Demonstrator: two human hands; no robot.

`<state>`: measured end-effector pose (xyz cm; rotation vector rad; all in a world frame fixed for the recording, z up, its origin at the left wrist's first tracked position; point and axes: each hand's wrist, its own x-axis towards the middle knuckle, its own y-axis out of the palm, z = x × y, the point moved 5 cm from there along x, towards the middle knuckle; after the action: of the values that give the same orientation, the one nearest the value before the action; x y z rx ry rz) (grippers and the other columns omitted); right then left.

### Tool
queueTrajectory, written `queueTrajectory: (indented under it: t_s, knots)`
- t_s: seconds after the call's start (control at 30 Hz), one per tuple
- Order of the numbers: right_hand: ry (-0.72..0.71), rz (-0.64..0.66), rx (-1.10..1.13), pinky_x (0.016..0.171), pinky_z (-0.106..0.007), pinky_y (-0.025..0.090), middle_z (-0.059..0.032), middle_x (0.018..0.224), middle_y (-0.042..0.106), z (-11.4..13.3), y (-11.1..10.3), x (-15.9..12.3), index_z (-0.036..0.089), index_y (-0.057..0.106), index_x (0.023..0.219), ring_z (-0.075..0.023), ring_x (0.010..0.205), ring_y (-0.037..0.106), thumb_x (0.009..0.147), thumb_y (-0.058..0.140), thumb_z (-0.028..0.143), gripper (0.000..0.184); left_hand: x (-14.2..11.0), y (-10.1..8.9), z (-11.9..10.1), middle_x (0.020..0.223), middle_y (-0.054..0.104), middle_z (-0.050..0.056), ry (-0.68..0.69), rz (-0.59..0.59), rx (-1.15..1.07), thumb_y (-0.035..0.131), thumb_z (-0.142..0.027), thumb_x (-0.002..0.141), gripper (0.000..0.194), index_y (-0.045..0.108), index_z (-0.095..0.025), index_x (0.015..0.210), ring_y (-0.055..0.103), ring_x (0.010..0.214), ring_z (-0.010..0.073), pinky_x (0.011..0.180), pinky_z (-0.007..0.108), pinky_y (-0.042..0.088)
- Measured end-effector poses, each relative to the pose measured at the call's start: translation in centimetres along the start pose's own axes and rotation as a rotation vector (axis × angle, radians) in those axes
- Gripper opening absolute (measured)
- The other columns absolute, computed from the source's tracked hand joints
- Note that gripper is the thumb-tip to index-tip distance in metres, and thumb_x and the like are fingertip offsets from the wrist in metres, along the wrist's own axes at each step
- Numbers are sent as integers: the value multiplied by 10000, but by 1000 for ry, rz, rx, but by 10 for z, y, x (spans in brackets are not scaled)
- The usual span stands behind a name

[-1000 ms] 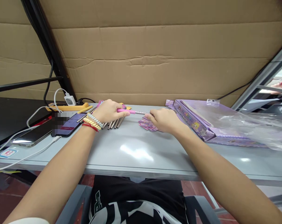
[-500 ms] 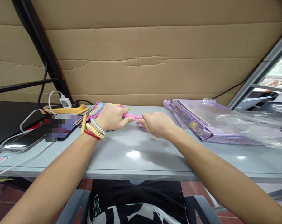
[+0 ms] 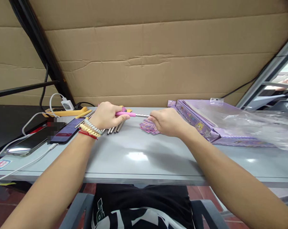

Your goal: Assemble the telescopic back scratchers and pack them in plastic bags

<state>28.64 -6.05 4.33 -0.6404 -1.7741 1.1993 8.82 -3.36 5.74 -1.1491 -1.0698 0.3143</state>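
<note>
A telescopic pointer with a pink grip (image 3: 127,114) and a thin silver rod (image 3: 142,115) is stretched level between my two hands above the desk. My left hand (image 3: 105,115) is closed around the pink grip, its thumb lying along it. My right hand (image 3: 167,121) closes on the rod's other end and hides its tip. Beneath and beside my left hand lie several silver rods (image 3: 114,129), with small pink and yellow hand-shaped pieces (image 3: 129,110) behind. A loose pile of purple cards (image 3: 149,126) lies just below my right hand.
To the right is a purple box (image 3: 196,122) with crumpled clear plastic (image 3: 256,124) over it. At left are a phone (image 3: 66,130), another dark phone (image 3: 26,143), white cables (image 3: 38,157) and a yellow frame (image 3: 67,112). Cardboard (image 3: 144,63) walls the back.
My hands have moved apart, and a length of silver rod now shows beyond the pink grip. My left hand shifted left, my right hand right, uncovering more of the cards and silver rods.
</note>
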Motion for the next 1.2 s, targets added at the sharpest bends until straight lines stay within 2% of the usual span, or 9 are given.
queueTrajectory:
  t_s: [0.23, 0.43, 0.63, 0.93, 1.2]
  knots:
    - [-10, -139, -70, 551, -293, 120, -71, 605, 620, 6, -8, -2, 150, 621, 722, -136, 488, 394, 950, 347, 354, 411, 0, -4, -15, 451, 484, 39, 4, 15, 73, 380, -599, 831, 527, 504, -195, 517, 386, 442, 150, 509, 302, 208]
    - [7, -154, -85, 533, -288, 110, -71, 596, 632, 10, -8, -2, 152, 643, 734, -135, 477, 387, 925, 384, 355, 380, -1, -6, -23, 461, 528, 62, 27, 30, 175, 339, -582, 857, 551, 574, -189, 551, 447, 444, 178, 503, 313, 210]
    - [-5, -216, -77, 527, -288, 107, -66, 556, 610, 14, -8, -4, 153, 629, 688, -128, 458, 385, 921, 379, 351, 395, -1, -3, -28, 476, 559, 79, 39, 4, 245, 365, -559, 869, 544, 653, -176, 613, 507, 474, 203, 508, 321, 239]
    - [15, -212, -58, 546, -294, 115, -70, 598, 630, 13, -7, -3, 150, 634, 703, -133, 487, 427, 907, 393, 371, 386, 0, -2, -35, 457, 529, 69, 53, -19, 232, 372, -561, 858, 551, 616, -178, 547, 460, 446, 181, 494, 321, 211]
    - [35, -163, -77, 553, -296, 127, -78, 608, 630, 11, -10, -4, 147, 646, 713, -142, 512, 448, 924, 373, 390, 423, -2, -1, -37, 465, 537, 75, 76, -59, 223, 358, -551, 860, 538, 593, -180, 548, 481, 463, 198, 505, 327, 212]
